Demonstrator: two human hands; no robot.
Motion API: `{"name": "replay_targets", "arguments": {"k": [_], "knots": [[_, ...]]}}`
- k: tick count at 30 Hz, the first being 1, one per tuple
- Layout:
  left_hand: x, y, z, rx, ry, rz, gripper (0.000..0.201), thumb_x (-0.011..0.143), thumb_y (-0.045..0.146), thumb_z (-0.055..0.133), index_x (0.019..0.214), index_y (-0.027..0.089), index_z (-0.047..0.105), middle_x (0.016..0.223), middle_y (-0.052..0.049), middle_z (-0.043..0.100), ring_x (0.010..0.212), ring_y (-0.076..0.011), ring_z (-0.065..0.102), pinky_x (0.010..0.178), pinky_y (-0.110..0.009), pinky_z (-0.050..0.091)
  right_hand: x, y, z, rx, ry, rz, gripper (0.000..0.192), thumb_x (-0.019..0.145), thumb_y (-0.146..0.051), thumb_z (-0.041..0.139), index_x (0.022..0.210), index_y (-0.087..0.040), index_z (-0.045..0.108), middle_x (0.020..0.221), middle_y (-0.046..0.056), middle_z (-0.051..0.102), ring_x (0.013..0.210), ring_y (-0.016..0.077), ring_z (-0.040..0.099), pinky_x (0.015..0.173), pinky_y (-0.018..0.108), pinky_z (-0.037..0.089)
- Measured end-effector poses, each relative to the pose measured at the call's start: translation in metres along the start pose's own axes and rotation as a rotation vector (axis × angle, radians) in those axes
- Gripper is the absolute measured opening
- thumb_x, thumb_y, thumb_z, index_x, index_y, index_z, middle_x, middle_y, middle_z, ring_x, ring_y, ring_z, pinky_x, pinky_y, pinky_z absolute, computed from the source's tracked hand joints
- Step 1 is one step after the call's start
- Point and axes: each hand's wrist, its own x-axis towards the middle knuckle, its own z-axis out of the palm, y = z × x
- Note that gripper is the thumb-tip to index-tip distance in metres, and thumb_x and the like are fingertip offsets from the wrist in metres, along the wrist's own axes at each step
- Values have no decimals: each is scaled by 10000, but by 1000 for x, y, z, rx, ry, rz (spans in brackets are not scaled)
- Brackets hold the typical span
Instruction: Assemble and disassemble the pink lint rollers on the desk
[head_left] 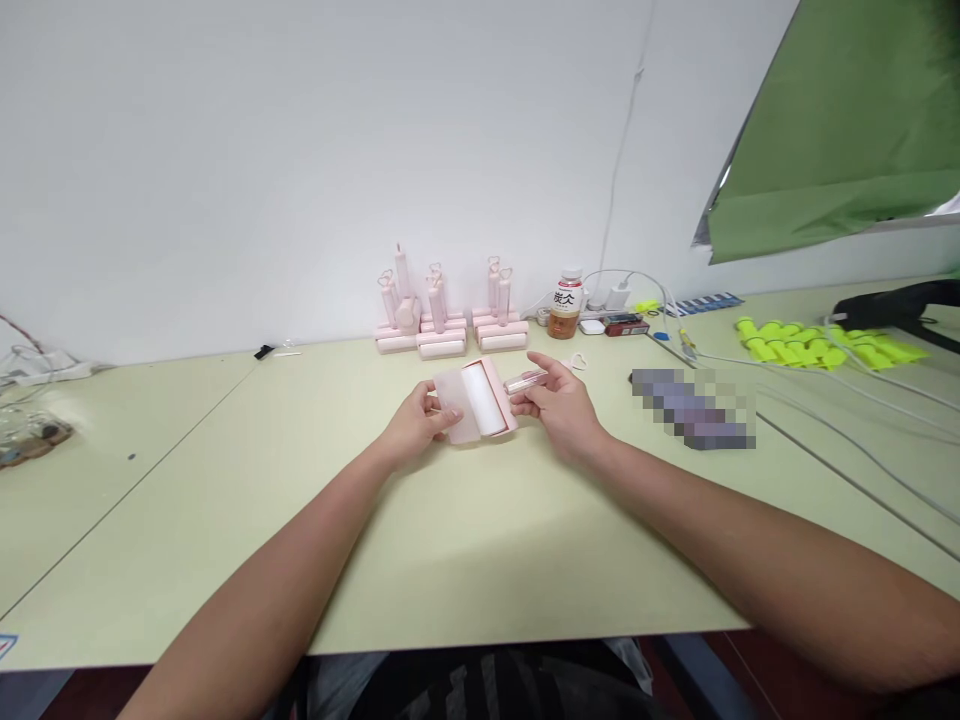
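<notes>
Pink plastic and a white roll make up the lint roller [493,388], held above the middle of the table [420,590] between the person's two hands. The left hand [416,422] grips the translucent cover [454,402], its thumb lying over the near part of the sheet and the other fingers curled behind. The right hand [564,408] grasps the pink handle [525,381] in its fingers, with the index finger stretched out along the far side. The cover stands swung out to the left, so the white roll [484,398] shows bare in its frame, tilted. A pale heart-shaped loop [577,362] shows just beyond the right hand.

Behind, against the white wall [300,170], more pink rollers [442,347] stand close together, most with their handles upright and loops at the top. To their right is a brown bottle [565,310] with a white cap — near it lie a dark red box [626,326] and a white charger [618,296] with cables. Farther right, bright yellow pieces [795,345] lie in a cluster. A pixelated object [690,408], too blurred to name, rests to the right of the right hand. Green cloth [847,130] hangs at the upper right.
</notes>
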Motion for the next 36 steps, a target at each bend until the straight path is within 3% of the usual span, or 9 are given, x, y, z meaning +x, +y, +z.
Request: {"name": "replay_targets", "arguments": {"k": [12, 17, 24, 31, 36], "knots": [[-1, 2, 5, 108, 112, -4, 577, 740, 445, 746, 1196, 212, 480, 979, -58, 609, 816, -188, 636, 615, -303, 531, -4, -2, 0, 132, -34, 26, 619, 650, -90, 661, 1238, -217, 518, 840, -34, 625, 638, 135, 683, 657, 309, 619], [0, -2, 4, 58, 72, 43, 629, 728, 467, 754, 1218, 204, 459, 1012, -70, 611, 801, -181, 633, 622, -306, 529, -6, -2, 1, 142, -74, 20, 607, 654, -114, 674, 1231, -232, 528, 832, -36, 617, 669, 146, 694, 706, 333, 622], [0, -4, 4, 74, 95, 92, 652, 721, 453, 759, 1237, 196, 454, 1023, -63, 603, 753, -144, 612, 637, -279, 506, -9, -3, 2, 129, -129, -7, 598, 643, -157, 718, 1209, -286, 572, 995, -27, 595, 756, 149, 699, 774, 364, 608], [-3, 2, 7, 19, 59, 85, 656, 720, 472, 750, 1229, 181, 455, 1004, -64, 599, 785, -166, 626, 607, -271, 515, -5, -4, -2, -9, -78, -23, 596, 637, -169, 682, 1218, -254, 580, 929, -19, 617, 717, 138, 685, 687, 308, 589], [-3, 3, 10, -20, 73, 110, 663, 715, 497, 751, 1224, 179, 470, 1008, -75, 612, 779, -183, 647, 591, -288, 533, -5, -2, 0, -38, -70, -27, 469, 663, -180, 651, 1124, -251, 610, 886, -28, 586, 721, 142, 699, 767, 362, 606]]}}
